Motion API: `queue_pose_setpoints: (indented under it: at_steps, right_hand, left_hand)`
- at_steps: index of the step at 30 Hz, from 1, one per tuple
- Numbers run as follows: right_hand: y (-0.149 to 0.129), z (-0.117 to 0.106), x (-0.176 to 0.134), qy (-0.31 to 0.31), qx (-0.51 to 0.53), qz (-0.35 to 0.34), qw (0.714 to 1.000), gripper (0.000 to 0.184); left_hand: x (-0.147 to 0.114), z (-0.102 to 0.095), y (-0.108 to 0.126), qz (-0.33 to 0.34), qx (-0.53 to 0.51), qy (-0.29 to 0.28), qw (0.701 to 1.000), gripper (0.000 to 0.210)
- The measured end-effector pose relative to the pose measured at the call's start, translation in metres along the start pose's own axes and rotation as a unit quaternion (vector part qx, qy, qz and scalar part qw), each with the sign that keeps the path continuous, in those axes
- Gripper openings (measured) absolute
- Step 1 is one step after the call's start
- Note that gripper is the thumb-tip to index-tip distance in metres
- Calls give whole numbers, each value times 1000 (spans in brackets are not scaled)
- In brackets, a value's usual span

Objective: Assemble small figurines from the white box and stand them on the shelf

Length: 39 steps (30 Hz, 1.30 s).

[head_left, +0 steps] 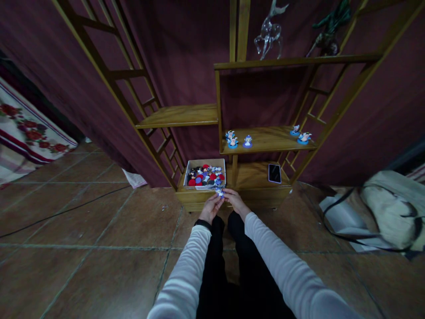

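Observation:
Between my two hands, just in front of the box, is a small white and purple figurine (219, 192). My left hand (211, 207) has its fingers closed on it from the left, and my right hand (235, 200) grips it from the right. Right behind them stands a white cardboard box (187, 172), full of small figurines and red, purple and dark round pieces. On the shelf (265, 138) above, two blue-based figurines (232, 141) and a purple-based figurine (247, 141) stand at the left. Two more blue-based figurines (303, 138) stand at the right.
A phone or tablet (274, 173) lies on the lower shelf. A glass deer (269, 33) and a dark green statue (330, 31) stand on top. A beige bag (388, 208) sits on the floor at right; a black cable (66, 210) crosses the tiles at left.

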State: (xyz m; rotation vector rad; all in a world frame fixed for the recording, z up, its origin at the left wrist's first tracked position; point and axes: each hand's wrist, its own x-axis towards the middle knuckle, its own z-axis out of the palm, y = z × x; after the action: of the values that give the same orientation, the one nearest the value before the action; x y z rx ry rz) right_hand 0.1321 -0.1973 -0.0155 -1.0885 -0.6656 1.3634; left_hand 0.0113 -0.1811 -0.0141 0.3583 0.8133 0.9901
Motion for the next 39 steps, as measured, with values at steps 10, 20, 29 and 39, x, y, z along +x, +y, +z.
queue_pose_setpoints:
  at_steps: [10,20,29,39]
  right_hand:
    - [-6,2,-5,-4,4,20,1000,37]
    - [-12,3,-12,-16,-8,24,1000,35]
    - [-6,1,-6,-27,-28,18,999,38]
    - [-6,1,-6,-9,-33,5,999,35]
  left_hand:
    - [-5,3,2,20,-6,6,1000,17]
    - [-7,0,3,14,15,-1,1000,11]
    - [-6,0,4,-15,14,3,1000,15]
    - [-4,-1,4,-17,-4,0,1000,24]
